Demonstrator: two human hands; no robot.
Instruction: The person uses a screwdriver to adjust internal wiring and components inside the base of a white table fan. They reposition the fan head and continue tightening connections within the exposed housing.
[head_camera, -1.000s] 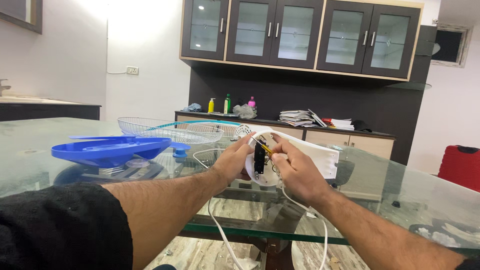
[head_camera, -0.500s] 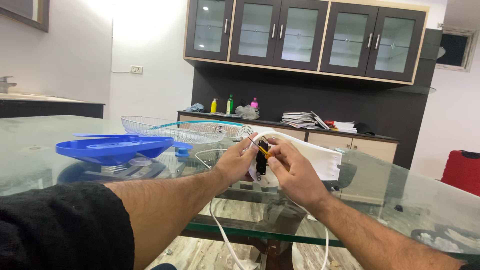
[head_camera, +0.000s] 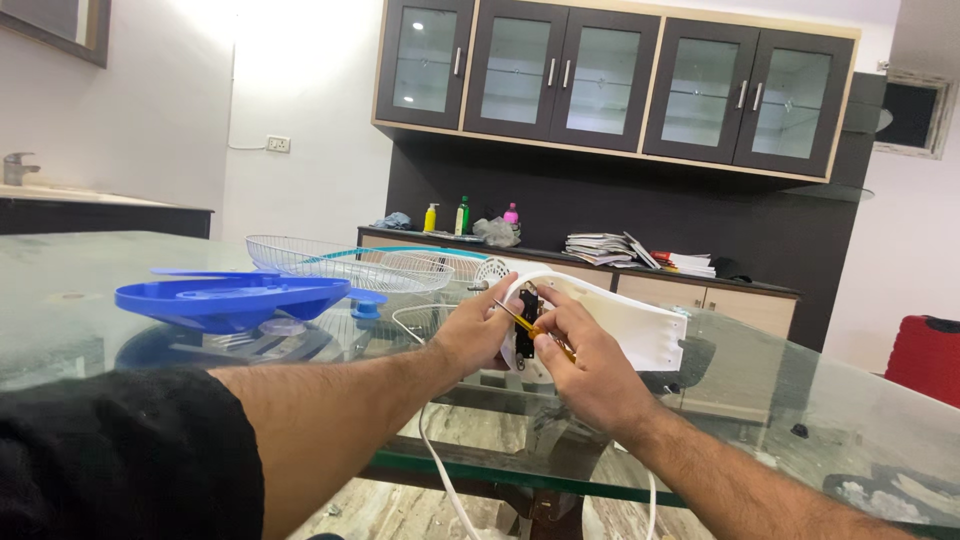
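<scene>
Here, both hands meet over the glass table (head_camera: 760, 400), working on a white fan housing (head_camera: 640, 325). The left hand (head_camera: 480, 335) is curled around the near, rounded end of the housing, fingers closed on its edge and steadying it. The right hand (head_camera: 590, 365) is closed around a small screwdriver (head_camera: 535, 330) with a yellow handle; its thin shaft runs up and left from the fingertips, tip pressed against a dark part set in the housing's end, right between the two sets of fingers. Whether the tip sits in a screw head, cannot tell.

The housing stretches away from the fingers to the person's right, lying low over the glass. A white cord (head_camera: 440, 470) drops from under the left hand, showing through the glass below the wrists.

Beyond the left fingers, well apart: a blue fan blade (head_camera: 230, 298) lying flat on the table, a small blue cap (head_camera: 366, 310) just beside it. Farther back, past the knuckles, a wire fan guard (head_camera: 330, 260) with a pale blue rim.

Far behind the hands, a dark cabinet (head_camera: 610, 85) above a counter holding bottles (head_camera: 462, 215) and stacked papers (head_camera: 610, 247).
</scene>
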